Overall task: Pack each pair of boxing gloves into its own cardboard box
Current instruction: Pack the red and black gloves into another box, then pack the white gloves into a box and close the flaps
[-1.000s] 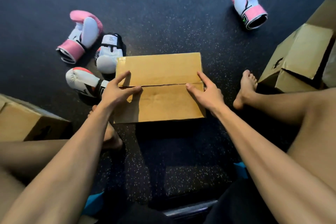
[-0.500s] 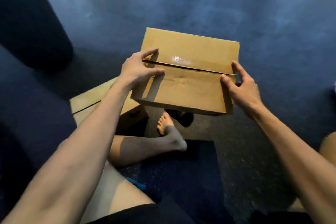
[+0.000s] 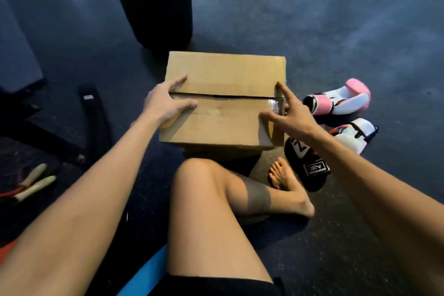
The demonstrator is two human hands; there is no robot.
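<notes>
1. Half a second ago the box (image 3: 225,74) was held up over a foot, with a second box low on the left. Now it has come round in front of the bent knee (image 3: 199,175), with loose gloves to its right and a dark punching bag (image 3: 153,0) behind it. Both hands have kept their places at the two ends.
2. The left hand (image 3: 163,103) lies spread across the left end of the seam, fingers straight and pressing, with the thumb on the near flap. It is not curled round anything.
3. The right hand (image 3: 290,115) is likewise spread at the right end. Its forefinger is at the corner of the far flap and its thumb is on the near flap, beside a shiny strip of tape (image 3: 274,104).
4. The two top flaps meet along a dark slit, so the box is closed but not sealed along the seam. What is inside cannot be seen.
5. More cardboard (image 3: 260,166) shows just below the near edge. Whether the box already rests on it cannot be told.
6. The step looks like setting this closed box down. To do it well:
   - Keep both flaps pressed until the weight is borne from below.
   - Lower it level and line its edges up with whatever is underneath.
   - Lift the hands off together so the flaps do not spring.
7. A pink-and-white glove (image 3: 336,100), a white glove (image 3: 353,134) and a black glove (image 3: 305,166) lie on the floor (image 3: 336,235) near the right hand. These probably still need matching and packing.
</notes>
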